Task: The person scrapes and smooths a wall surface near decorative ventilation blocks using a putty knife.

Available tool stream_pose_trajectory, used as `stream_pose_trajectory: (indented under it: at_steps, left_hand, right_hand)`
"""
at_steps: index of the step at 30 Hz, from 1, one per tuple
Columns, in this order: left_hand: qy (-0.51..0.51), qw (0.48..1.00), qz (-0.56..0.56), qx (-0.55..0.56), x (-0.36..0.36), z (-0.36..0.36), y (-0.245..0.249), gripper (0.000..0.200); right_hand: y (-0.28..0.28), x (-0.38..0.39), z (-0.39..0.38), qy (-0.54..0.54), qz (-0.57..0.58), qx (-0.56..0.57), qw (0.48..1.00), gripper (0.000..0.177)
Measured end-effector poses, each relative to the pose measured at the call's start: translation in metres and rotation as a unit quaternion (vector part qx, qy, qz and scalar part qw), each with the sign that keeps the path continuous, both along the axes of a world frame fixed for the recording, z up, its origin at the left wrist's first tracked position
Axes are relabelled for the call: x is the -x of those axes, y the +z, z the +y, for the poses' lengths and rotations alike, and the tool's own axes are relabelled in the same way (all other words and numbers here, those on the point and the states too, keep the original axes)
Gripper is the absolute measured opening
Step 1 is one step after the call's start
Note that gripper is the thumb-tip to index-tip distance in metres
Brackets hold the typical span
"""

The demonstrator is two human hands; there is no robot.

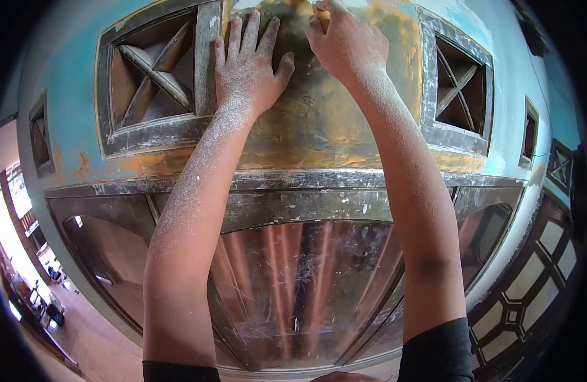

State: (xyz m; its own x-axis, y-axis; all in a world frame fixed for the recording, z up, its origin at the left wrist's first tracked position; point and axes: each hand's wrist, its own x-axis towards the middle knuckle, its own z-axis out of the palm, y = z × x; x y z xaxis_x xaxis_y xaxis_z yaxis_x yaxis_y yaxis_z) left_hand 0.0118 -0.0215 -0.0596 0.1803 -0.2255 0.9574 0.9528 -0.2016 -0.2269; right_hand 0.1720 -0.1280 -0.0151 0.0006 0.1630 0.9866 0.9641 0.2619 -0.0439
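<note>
My left hand (250, 71) lies flat with its fingers spread against the scraped, brown and yellow-stained wall (319, 121), its little-finger side by the wooden frame of the left vent (206, 57). My right hand (349, 43) is closed high on the same wall, fingers curled around a small yellowish-orange piece (321, 18). Most of that piece is hidden by the fingers and the top of the view, so I cannot tell what it is. White dust coats both hands and forearms.
A second vent (460, 86) with crossed bars sits right of my hands. Below runs a worn wooden ledge (306, 179) over a glazed panel (306, 280) with reddish folds behind it. Turquoise paint (70, 114) surrounds the patch. A patterned door (522, 296) stands lower right; an opening (20, 210) shows at left.
</note>
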Motion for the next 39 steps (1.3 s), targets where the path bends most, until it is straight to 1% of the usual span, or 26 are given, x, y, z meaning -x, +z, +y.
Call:
stream_pose_trajectory:
  at_steps: [4, 5, 7, 8, 10, 14, 17, 19, 23, 26, 27, 29, 31, 32, 33, 35, 36, 37, 39]
  left_hand:
    - [-0.002, 1.0, 0.003, -0.005, 0.001, -0.002, 0.0, 0.067]
    - [-0.002, 1.0, 0.003, -0.006, 0.0, -0.002, 0.0, 0.067]
    - [-0.014, 1.0, 0.003, -0.004, 0.001, -0.003, 0.0, 0.067]
    - [-0.012, 1.0, 0.003, -0.004, 0.001, -0.003, 0.0, 0.067]
    - [-0.017, 1.0, 0.005, -0.003, 0.002, -0.003, 0.001, 0.067]
    - [-0.017, 1.0, 0.002, -0.004, 0.002, -0.004, 0.001, 0.066]
    - [-0.017, 1.0, -0.005, 0.01, 0.001, -0.004, 0.001, 0.066]
    - [-0.014, 1.0, -0.004, 0.009, 0.002, -0.004, 0.002, 0.066]
    - [-0.023, 1.0, -0.005, 0.004, 0.003, -0.002, 0.003, 0.065]
    - [-0.019, 1.0, -0.008, -0.001, 0.002, -0.005, 0.004, 0.061]
    - [-0.028, 1.0, 0.005, -0.002, 0.002, -0.009, 0.003, 0.059]
    - [-0.032, 0.999, 0.02, 0.0, 0.002, -0.014, -0.003, 0.057]
    - [-0.042, 0.981, 0.187, 0.032, 0.001, -0.019, -0.008, 0.057]
    - [-0.02, 0.975, 0.22, 0.04, -0.001, -0.023, -0.011, 0.058]
    - [0.0, 0.968, 0.243, 0.058, -0.004, -0.026, -0.014, 0.057]
    - [-0.008, 0.97, 0.229, 0.078, -0.016, -0.024, -0.021, 0.059]
    - [-0.079, 0.971, 0.198, 0.111, -0.022, -0.021, -0.022, 0.056]
    - [-0.079, 0.97, 0.199, 0.113, -0.032, -0.019, -0.024, 0.056]
    - [-0.195, 0.968, 0.11, 0.116, -0.052, -0.013, -0.03, 0.055]
  right_hand:
    - [-0.004, 0.001, -0.026, 0.027, -0.01, -0.023, 0.999, 0.042]
    - [0.001, -0.001, -0.02, 0.027, -0.011, -0.024, 0.999, 0.042]
    - [0.013, 0.0, -0.009, 0.004, -0.003, 0.01, 1.0, 0.039]
    - [0.012, -0.002, -0.009, 0.005, -0.003, 0.009, 1.0, 0.039]
    - [0.006, -0.004, -0.012, 0.031, -0.016, -0.03, 0.999, 0.039]
    - [0.001, -0.007, -0.007, 0.019, -0.017, -0.027, 0.999, 0.039]
    - [0.004, -0.013, 0.01, 0.006, -0.016, -0.023, 1.0, 0.037]
    - [-0.001, -0.023, 0.02, -0.028, -0.023, -0.087, 0.996, 0.038]
    - [-0.032, -0.043, 0.01, -0.029, -0.036, -0.068, 0.997, 0.036]
    - [-0.057, -0.053, 0.023, 0.047, 0.004, -0.029, 0.998, 0.039]
    - [-0.065, -0.052, 0.028, 0.033, -0.005, 0.016, 0.999, 0.046]
    - [-0.083, -0.05, 0.045, 0.036, -0.048, -0.048, 0.997, 0.053]
    - [-0.086, -0.047, 0.056, 0.053, -0.054, -0.067, 0.995, 0.055]
    - [-0.086, -0.046, 0.058, 0.067, -0.064, -0.087, 0.992, 0.057]
    - [-0.086, -0.045, 0.06, 0.069, -0.061, -0.09, 0.992, 0.057]
    - [-0.085, -0.041, 0.059, 0.1, -0.108, -0.078, 0.986, 0.057]
    - [-0.087, -0.044, 0.062, 0.11, -0.138, -0.097, 0.979, 0.06]
    - [-0.086, -0.046, 0.062, 0.111, -0.137, -0.095, 0.98, 0.06]
    - [-0.086, -0.047, 0.062, 0.145, -0.127, -0.125, 0.973, 0.062]
